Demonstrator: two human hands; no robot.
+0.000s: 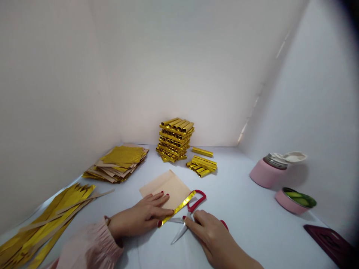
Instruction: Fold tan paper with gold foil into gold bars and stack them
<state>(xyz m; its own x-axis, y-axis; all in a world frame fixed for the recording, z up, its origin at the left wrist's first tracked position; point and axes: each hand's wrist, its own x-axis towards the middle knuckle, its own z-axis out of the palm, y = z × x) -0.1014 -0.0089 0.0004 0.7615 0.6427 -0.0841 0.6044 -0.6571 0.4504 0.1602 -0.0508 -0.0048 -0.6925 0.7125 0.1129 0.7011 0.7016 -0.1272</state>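
A tan paper sheet (169,184) lies on the white table, with a narrow gold folded edge (183,203) along its near right side. My left hand (144,213) rests flat on the sheet, fingers spread, fingertips at the gold edge. Red-handled scissors (181,234) lie with blades apart just right of that edge, one blade partly under the paper. My right hand (209,229) is over the scissors, its fingers curled and the index fingertip near the pivot; part of the red handle shows beyond it.
Behind stands a stack of gold paper tubes (175,140), with loose tubes (202,166) beside it. At left are gold sheets (120,160) and gold strips (53,224). A pink jar (266,173), a pink bowl (294,201) and a dark red object (331,241) are at right.
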